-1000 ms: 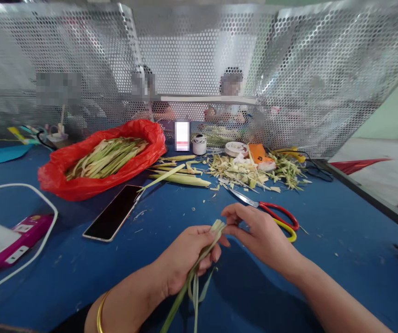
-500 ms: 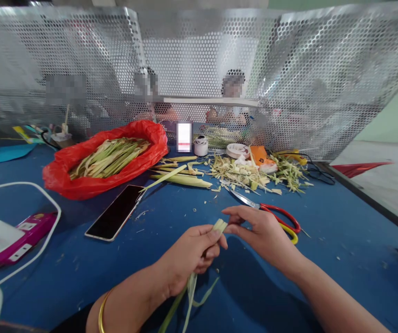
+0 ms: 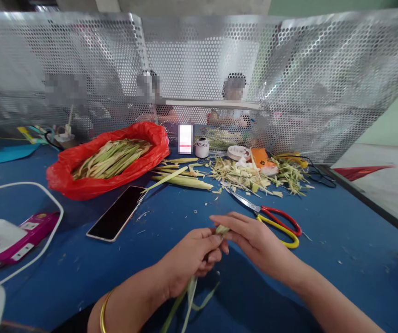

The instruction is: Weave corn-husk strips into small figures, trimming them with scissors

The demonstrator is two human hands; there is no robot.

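Fingers wrapped round it, my left hand (image 3: 199, 252) grips a small bundle of pale green leaf strips (image 3: 191, 296), whose long ends hang down below the fist. The folded top of the bundle sticks out above the left thumb. My right hand (image 3: 254, 240) closes its thumb and fingers on that top end, the fingers lying over it and partly hiding it. Just beyond the right hand lie scissors (image 3: 278, 222) with one red and one yellow handle, blades pointing away to the left.
A red plastic bag (image 3: 108, 185) holds many leaf strips. Loose stalks (image 3: 185, 181) and a heap of trimmings (image 3: 240, 175) lie by a tape roll (image 3: 238, 151). A phone (image 3: 115, 215), a purple power strip (image 3: 21, 238) and a white cable (image 3: 51, 236) are left. A perforated metal screen (image 3: 199, 60) stands behind.
My right hand has shifted slightly left, its fingers moving over the top of the bundle and covering more of it. My left hand keeps its grip nearly in place.
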